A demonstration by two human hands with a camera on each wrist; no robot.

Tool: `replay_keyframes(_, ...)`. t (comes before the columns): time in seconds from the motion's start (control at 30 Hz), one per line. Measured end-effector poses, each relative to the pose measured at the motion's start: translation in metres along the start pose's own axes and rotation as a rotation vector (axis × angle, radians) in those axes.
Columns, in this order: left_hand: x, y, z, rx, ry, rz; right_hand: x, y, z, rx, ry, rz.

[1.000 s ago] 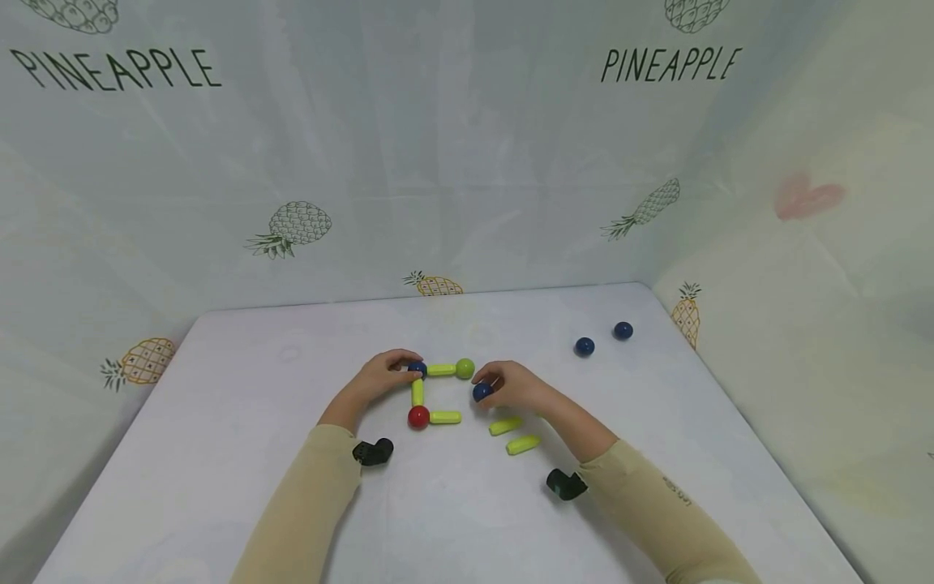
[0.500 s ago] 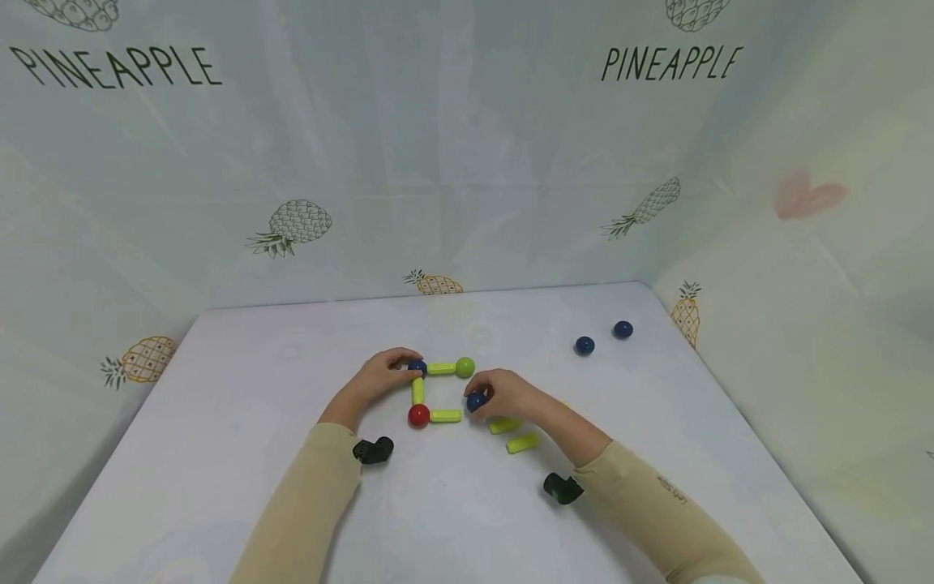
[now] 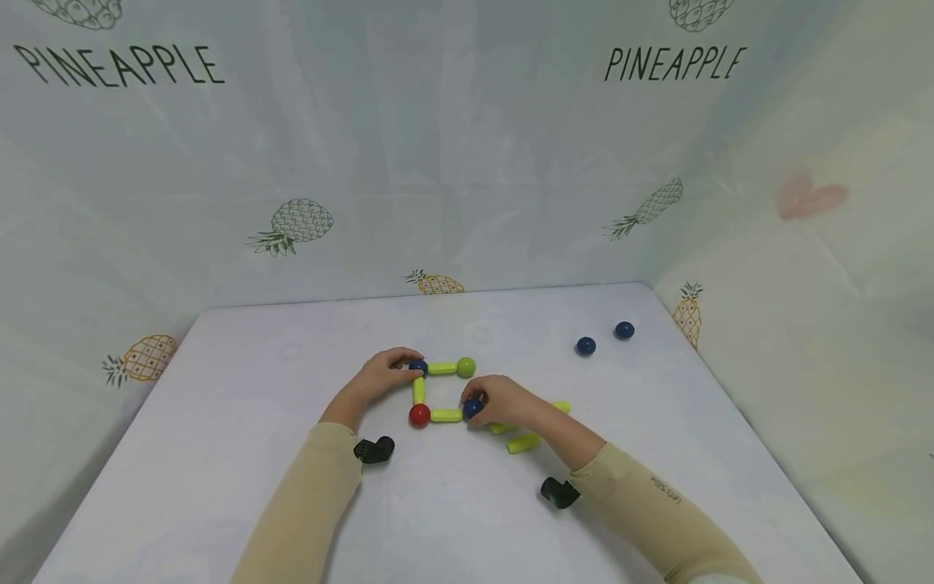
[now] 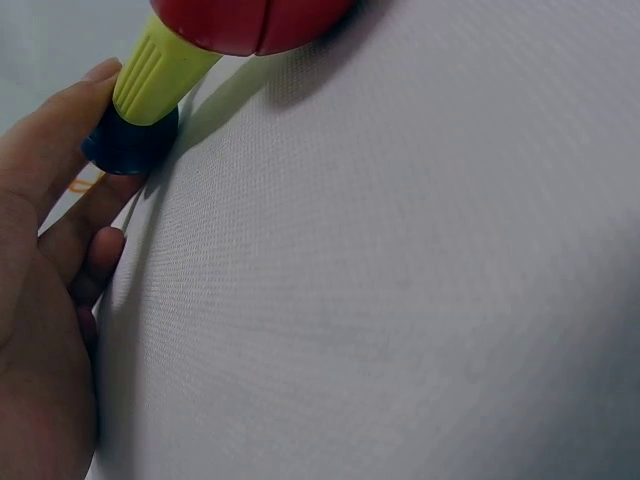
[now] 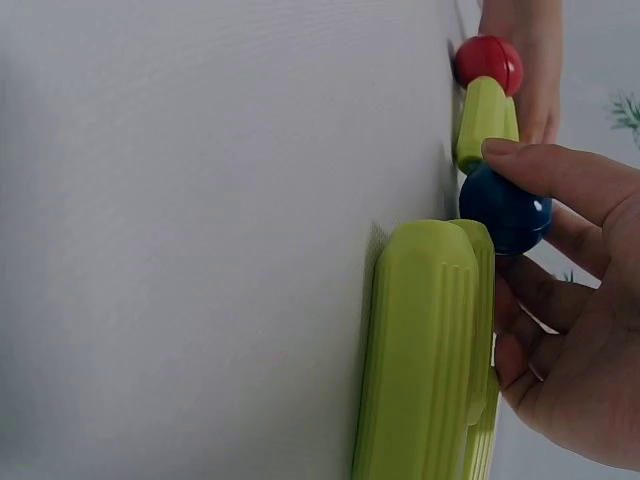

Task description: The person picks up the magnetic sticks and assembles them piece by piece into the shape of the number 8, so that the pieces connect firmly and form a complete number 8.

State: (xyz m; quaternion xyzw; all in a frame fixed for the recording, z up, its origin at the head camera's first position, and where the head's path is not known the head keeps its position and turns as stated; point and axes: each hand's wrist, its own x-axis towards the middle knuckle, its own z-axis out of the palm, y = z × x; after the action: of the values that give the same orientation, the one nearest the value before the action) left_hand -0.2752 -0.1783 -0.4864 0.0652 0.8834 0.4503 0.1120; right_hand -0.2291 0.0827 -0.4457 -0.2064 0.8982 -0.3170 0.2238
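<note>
My left hand (image 3: 381,375) pinches a blue ball (image 4: 130,145) at the far left corner of a three-sided figure of balls and rods. From that ball one yellow-green rod (image 3: 442,368) runs right to a green ball (image 3: 466,367). Another rod (image 4: 160,75) comes toward me to a red ball (image 3: 419,415), which has a third rod (image 3: 447,415) on its right. Between thumb and fingers my right hand (image 3: 503,401) holds a second blue ball (image 5: 505,208), right at the free end of that third rod.
Several loose yellow-green rods (image 3: 523,443) lie under and beside the right hand, large in the right wrist view. Two more blue balls, a nearer one (image 3: 586,346) and a farther one (image 3: 624,330), sit at the table's back right. Pineapple-print cloth (image 3: 467,162) hangs behind the table.
My right hand has moved left and toward me, bringing its blue ball to the end of the rod beside the red ball. The left hand has stayed in place.
</note>
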Motion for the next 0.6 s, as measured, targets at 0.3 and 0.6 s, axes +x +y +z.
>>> replay_keyframes(0.3,-0.0007,0.0006,-0.0003,0.011,0.004,-0.002,0.0032,-0.0001,0.0032,-0.034,0.003,-0.011)
replay_keyframes(0.6,0.0001,-0.0001,0.0005,0.013,0.001,0.005,0.006,0.0015,0.0061,-0.041,-0.004,-0.054)
